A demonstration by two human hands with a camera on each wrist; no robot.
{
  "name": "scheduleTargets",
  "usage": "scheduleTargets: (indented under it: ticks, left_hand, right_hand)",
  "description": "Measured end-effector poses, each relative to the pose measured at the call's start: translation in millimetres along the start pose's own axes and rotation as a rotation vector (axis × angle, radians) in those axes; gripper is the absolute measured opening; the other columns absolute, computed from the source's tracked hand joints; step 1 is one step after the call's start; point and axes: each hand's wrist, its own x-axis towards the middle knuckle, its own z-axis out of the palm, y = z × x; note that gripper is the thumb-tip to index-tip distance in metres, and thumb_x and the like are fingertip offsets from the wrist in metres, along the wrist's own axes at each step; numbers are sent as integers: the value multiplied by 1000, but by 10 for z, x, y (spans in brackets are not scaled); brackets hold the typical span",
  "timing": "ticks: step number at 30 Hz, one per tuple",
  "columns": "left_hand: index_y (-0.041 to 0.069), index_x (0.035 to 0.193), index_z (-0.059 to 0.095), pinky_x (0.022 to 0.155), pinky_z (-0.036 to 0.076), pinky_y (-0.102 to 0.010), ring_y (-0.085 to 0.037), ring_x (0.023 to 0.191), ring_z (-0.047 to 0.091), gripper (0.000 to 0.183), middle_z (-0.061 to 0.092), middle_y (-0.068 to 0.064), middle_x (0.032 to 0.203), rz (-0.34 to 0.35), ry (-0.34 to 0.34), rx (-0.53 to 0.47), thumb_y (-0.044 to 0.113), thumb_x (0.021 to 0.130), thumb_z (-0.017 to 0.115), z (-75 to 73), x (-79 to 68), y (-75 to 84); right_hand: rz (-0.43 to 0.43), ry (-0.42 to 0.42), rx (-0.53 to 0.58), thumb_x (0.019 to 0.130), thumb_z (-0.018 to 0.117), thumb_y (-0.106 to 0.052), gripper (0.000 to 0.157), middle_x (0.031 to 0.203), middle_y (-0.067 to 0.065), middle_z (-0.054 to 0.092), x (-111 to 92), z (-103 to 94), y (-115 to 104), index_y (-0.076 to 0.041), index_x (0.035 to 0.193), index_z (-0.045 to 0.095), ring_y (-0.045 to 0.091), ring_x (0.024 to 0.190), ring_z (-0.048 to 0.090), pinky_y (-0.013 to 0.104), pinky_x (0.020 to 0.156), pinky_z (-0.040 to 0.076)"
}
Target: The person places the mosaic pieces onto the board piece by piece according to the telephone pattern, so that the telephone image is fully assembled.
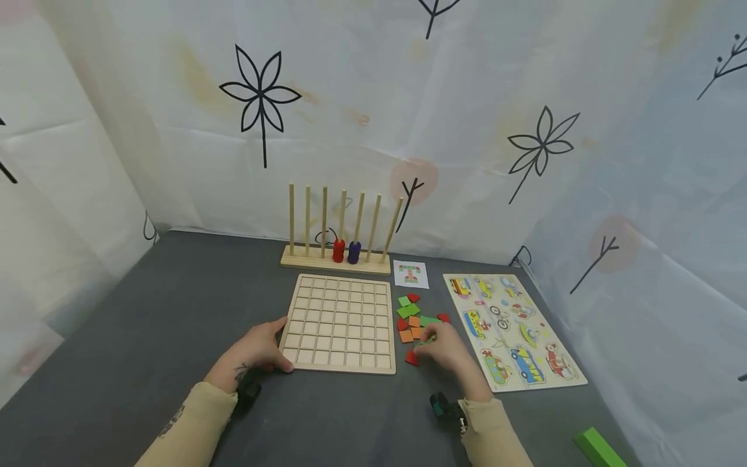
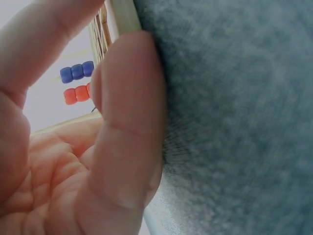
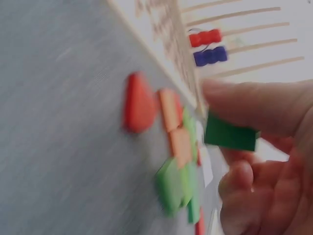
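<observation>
My left hand (image 1: 255, 352) rests against the left side of a pale wooden grid board (image 1: 341, 323), with the thumb at its near left corner and the fingers spread along the edge. The grid's squares hold no tiles. My right hand (image 1: 445, 348) pinches a green tile (image 3: 230, 134) between thumb and fingers, above several loose tiles right of the board. Among these lie a red tile (image 3: 139, 104), an orange tile (image 1: 406, 336) and a light green tile (image 1: 404, 301). Part of the pile is hidden by the right hand in the head view.
Behind the board stands a wooden peg rack (image 1: 335, 261) with red beads (image 1: 338, 251) and blue beads (image 1: 353, 252). A pattern card (image 1: 411, 274) lies beside it. A vehicle picture board (image 1: 513, 331) is at right, and a green block (image 1: 599, 447) at the near right edge.
</observation>
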Motion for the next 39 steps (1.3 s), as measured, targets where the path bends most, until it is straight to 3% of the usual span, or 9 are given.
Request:
scheduleTargets:
  ticks: [3,7,10,14,22,31,39]
  left_hand:
    - [-5,144,22,50,47,-31,-19,49,52,111,54,-11,64,-7,7,-4,6,55,87,4,0,6]
    - [-4,144,23,51,47,-31,-19,50,52,112,54,-11,65,-23,13,-7,5,54,88,10,11,12]
    - [-5,144,24,51,47,-31,-19,50,53,111,54,-11,66,-26,16,-5,5,54,88,21,16,13]
    - [-3,144,25,50,47,-31,-19,49,53,111,55,-11,65,-31,24,-3,6,53,88,38,13,1]
    - [-2,145,24,50,46,-31,-19,50,52,112,54,-11,65,-42,29,4,6,54,88,38,0,7]
    - [-1,145,24,50,46,-31,-19,49,52,112,54,-11,64,-37,21,-4,5,54,88,36,13,3]
    - [-2,145,23,51,47,-31,-19,51,52,113,54,-11,66,-39,18,-10,5,54,88,37,20,-6]
  right_hand:
    - [-62,67,118,71,76,-2,20,74,4,56,70,-11,-148,-5,71,56,17,56,47,29,50,38]
    - [-131,99,185,74,73,-2,15,79,8,61,247,40,-358,-4,76,59,24,59,58,31,52,47]
    - [-144,78,214,80,68,-1,8,82,9,64,426,136,-460,-2,86,63,26,65,62,35,57,51]
    - [-144,27,231,85,60,2,14,89,12,66,627,290,-538,0,98,65,21,69,63,34,63,53]
    - [-178,-10,63,82,66,-1,12,90,12,64,837,467,-595,-3,93,68,16,68,59,27,60,48]
    - [-126,-94,-29,85,64,-1,11,90,10,64,919,535,-615,-3,94,69,16,72,59,28,63,48]
    - [-137,-72,-168,86,65,-9,13,101,8,66,934,559,-614,-9,97,72,22,93,60,36,76,49]
